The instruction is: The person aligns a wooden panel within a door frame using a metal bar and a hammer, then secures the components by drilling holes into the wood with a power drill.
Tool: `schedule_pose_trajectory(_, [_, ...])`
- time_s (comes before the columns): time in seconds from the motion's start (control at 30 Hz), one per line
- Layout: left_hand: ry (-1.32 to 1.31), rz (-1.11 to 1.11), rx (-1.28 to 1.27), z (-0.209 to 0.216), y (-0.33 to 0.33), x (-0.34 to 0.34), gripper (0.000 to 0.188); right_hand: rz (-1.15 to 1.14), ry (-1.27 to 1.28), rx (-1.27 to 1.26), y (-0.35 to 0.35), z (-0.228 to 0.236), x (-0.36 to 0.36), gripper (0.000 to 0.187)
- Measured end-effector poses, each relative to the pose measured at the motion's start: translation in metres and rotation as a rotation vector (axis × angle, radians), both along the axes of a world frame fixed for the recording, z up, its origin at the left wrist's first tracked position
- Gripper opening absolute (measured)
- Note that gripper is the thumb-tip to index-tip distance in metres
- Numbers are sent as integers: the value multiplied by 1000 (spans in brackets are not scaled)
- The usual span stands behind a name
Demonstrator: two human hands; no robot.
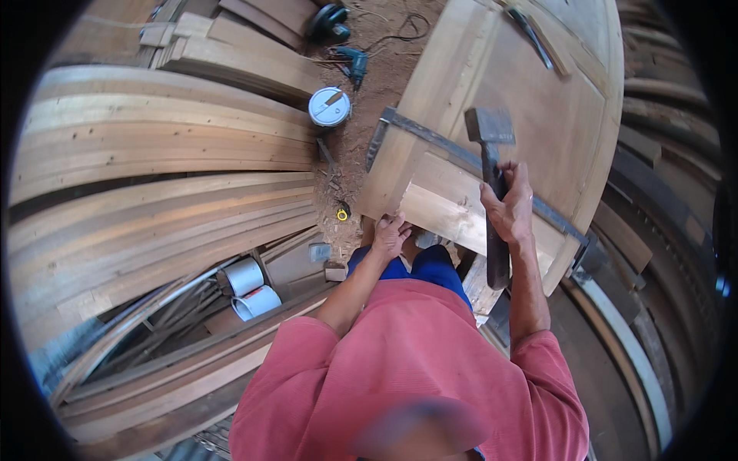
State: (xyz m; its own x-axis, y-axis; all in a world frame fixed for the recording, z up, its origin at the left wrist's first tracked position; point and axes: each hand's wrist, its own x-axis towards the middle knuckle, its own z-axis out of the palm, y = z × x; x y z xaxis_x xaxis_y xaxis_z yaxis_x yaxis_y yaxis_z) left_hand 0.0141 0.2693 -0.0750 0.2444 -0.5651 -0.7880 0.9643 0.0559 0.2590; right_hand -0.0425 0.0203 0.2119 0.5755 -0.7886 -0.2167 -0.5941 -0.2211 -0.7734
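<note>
With the right hand (513, 209) wrapped round the hammer (491, 157) right of centre, and the half-curled left hand (390, 237) at the lower-left corner of the upper-right wooden door (546, 131), its grip unclear, a misaimed swing could bruise that hand or jar the metal clamp (440, 140).

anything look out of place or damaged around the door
Nothing looks plainly damaged. The teal power drill and what looks like a yellow tape measure lie on the littered ground left of the wooden door, a slightly odd spot for tools.
</note>
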Motion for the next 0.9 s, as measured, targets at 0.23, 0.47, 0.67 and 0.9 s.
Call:
schedule_pose_trajectory(0.23, [-132,97,91,1,-13,-9,32,473,-641,105,29,90,169,56])
schedule_pose_trajectory(0.47, [-197,201,80,1,-26,-19,25,941,-158,-662,70,46,364,43])
schedule_pose_trajectory(0.67, [-176,283,144,6,-33,-18,23,1861,919,-752,115,-147,265,29])
schedule_pose_trajectory(0.9, [-209,243,161,-4,-32,-27,23,1737,602,-513,177,-69,341,45])
